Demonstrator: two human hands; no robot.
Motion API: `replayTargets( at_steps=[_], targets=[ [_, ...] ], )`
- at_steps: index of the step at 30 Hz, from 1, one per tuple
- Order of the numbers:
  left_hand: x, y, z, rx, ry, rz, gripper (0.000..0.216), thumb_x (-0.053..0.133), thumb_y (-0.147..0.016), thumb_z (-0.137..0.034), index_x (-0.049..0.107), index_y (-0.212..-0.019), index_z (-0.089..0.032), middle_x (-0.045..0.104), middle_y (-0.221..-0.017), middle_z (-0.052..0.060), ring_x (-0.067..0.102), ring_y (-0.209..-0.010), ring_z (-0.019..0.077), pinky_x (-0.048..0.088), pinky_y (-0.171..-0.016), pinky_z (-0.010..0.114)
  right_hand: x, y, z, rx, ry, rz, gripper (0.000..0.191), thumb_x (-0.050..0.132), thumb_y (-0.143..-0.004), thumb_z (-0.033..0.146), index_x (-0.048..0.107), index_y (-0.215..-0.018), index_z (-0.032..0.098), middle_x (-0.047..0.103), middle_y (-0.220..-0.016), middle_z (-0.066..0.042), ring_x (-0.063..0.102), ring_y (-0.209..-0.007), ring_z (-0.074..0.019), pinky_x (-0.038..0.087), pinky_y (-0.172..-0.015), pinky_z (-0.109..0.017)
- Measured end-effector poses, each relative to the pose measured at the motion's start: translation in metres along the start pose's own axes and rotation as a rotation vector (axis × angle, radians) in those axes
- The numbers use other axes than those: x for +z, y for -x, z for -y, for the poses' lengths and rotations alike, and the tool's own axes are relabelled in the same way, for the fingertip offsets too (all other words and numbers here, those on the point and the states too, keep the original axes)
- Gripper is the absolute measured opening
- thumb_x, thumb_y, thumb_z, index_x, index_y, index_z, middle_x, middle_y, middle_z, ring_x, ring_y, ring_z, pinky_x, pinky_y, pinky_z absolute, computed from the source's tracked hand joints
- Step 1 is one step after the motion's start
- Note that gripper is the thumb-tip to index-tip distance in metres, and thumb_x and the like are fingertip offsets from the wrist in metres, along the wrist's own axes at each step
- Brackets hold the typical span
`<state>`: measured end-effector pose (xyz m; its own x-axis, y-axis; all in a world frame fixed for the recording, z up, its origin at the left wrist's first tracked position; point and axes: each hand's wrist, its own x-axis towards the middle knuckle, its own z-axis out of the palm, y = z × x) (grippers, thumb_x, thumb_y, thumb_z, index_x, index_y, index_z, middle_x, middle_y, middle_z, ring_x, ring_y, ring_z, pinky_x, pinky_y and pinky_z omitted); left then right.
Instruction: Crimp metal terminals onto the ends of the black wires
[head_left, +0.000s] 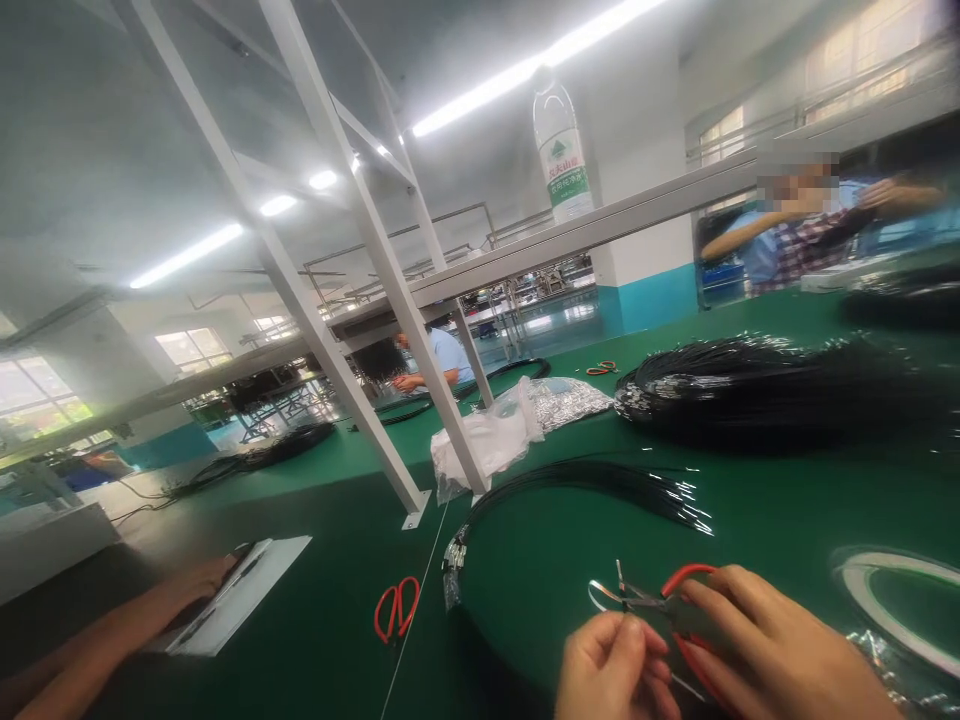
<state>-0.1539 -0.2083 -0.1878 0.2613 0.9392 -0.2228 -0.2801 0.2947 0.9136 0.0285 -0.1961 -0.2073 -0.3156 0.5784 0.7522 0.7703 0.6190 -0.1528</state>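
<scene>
My right hand (pixel 780 650) is at the bottom right, closed on red-handled scissors (pixel 679 582) whose metal blades point left. Just left of it, my left hand (pixel 611 665) has its fingertips pinched together below the blades, on what looks like a thin pale wire (pixel 686 686) that runs toward my right hand. Both hands hover low over the green table (pixel 540 570). Just beyond them lies a looped bundle of black wires with silver tips (pixel 592 475).
A second pair of red scissors (pixel 396 605) lies to the left. A co-worker's arm (pixel 112 640) rests on a white board (pixel 240 590). A big black wire heap (pixel 750 395), plastic bag (pixel 487 440), foil bag (pixel 566 400), tape ring (pixel 892 600) and slanted frame post (pixel 352 385) surround me. A bottle (pixel 559 150) stands on the rail.
</scene>
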Motion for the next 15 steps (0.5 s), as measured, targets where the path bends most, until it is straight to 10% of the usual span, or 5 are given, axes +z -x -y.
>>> replayTargets(
  at_steps=[15],
  targets=[
    [0.0007,-0.0009,0.0006,-0.02,0.006,0.033,0.055,0.074,-0.059,-0.065,0.057,-0.07,-0.014,0.054,-0.058,-0.002,0.048,-0.042,0.0072,0.032,-0.046,0.024,-0.0034,-0.0015,0.0037,0.016,0.024,-0.016,0.028,0.042,-0.095,0.029,0.07,-0.097,0.024,0.07,-0.084,-0.007,0.069,-0.066,-0.0178,0.057,-0.058,-0.025]
  ],
)
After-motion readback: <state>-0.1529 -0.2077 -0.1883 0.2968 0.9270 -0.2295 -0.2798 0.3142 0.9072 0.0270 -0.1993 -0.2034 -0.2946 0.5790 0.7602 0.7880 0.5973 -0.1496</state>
